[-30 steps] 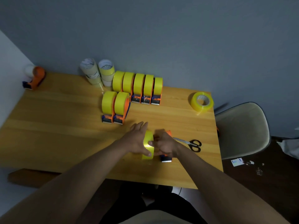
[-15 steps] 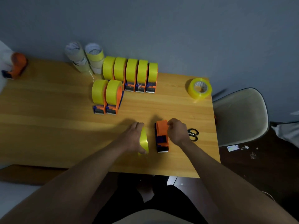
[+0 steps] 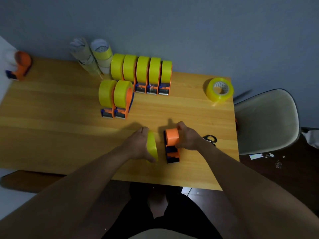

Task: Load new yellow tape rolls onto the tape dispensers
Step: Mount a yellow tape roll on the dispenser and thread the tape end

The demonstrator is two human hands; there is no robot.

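Two hands around roll, dispenser

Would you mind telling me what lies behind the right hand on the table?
Black scissors lie just behind the right hand; only the handle loops show, the blades are covered by the hand.

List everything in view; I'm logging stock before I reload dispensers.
Loaded dispensers: seven, yellow rolls on orange frames, two rows at table back.
Empty dispenser: one, orange and blue, table front, in right hand.
Held roll: one, yellow, in left hand.
Loose roll: one, yellow, table's right back corner.
Roll stacks: two, pale, by wall.
Far dispenser: one, orange, left back corner.
Scissors: one, black handles, behind right wrist.
Table: one, wooden.
Chair: one, cream, right.
Left hand: grips roll.
Right hand: grips empty dispenser.
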